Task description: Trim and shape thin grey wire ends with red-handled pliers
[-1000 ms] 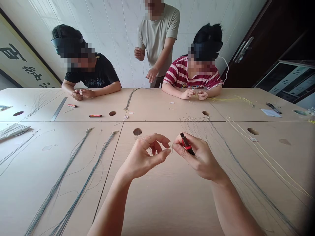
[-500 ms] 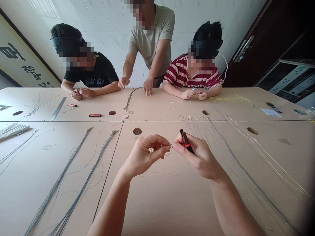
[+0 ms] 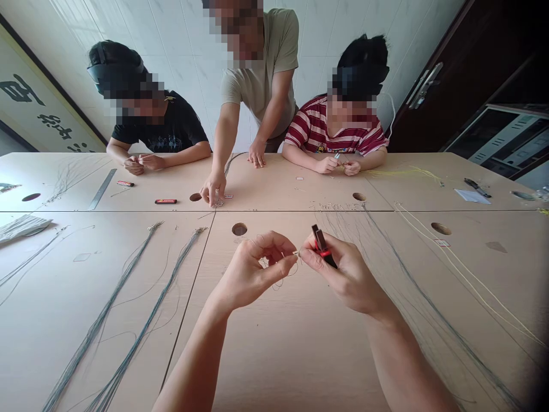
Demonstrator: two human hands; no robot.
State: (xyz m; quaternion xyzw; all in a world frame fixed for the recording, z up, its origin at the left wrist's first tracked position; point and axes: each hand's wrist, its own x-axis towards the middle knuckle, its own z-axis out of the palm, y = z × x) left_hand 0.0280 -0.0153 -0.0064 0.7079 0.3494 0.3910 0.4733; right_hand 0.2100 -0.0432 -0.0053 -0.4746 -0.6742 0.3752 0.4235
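Over the middle of the table, my left hand (image 3: 254,272) pinches a fine cord (image 3: 295,253) between thumb and forefinger. Thin loops of it hang below the fingertips. My right hand (image 3: 343,269) is closed round a small red-and-black tool (image 3: 324,250) whose two dark metal jaws stick up past the fingers; its exact kind is unclear. The right thumb and forefinger meet at the cord's end, close to the left fingertips. What lies between these fingertips is too small to make out.
Bundles of grey-green cords (image 3: 115,292) lie at left, and more cords (image 3: 412,274) at right. Across the table (image 3: 274,355) two people sit, and a third leans over, a hand (image 3: 213,187) on the tabletop. Lighters (image 3: 165,201), a ruler (image 3: 103,189) and round holes (image 3: 239,229) are farther off.
The standing person's arm has reached forward and down to a small white thing near the table seam. My hands have barely moved; the cord loops below my left fingers have shifted slightly left.
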